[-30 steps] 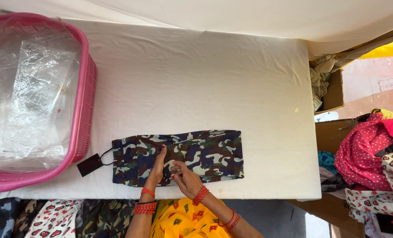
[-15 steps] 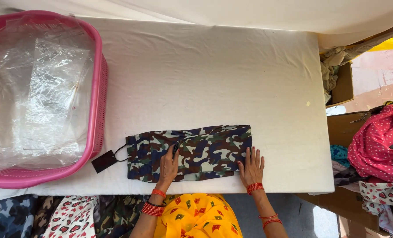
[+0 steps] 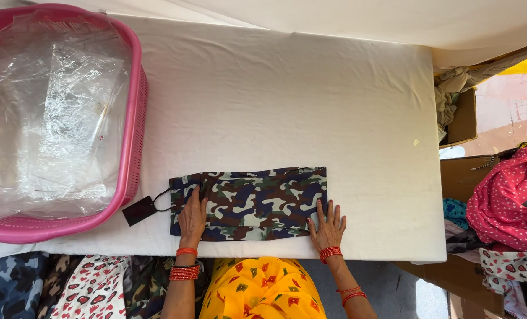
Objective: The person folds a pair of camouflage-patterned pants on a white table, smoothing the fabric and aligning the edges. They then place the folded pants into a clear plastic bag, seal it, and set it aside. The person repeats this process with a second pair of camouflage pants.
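Camo cloth (image 3: 251,204) lay folded flat near the front edge of the white table (image 3: 287,106), black tag (image 3: 139,211) sticking out its left end. Left hand (image 3: 192,217) pressed flat and open on the left part, right hand (image 3: 328,227) spread open at the right corner, neither gripping. Pink basket (image 3: 134,118) sat to the left.

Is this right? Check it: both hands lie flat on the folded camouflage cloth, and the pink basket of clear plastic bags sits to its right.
Not quite. The head view shows the pink basket to the left of the camouflage cloth, not the right. The rest holds: the left hand and right hand lie flat on the cloth, and the basket holds clear plastic bags.
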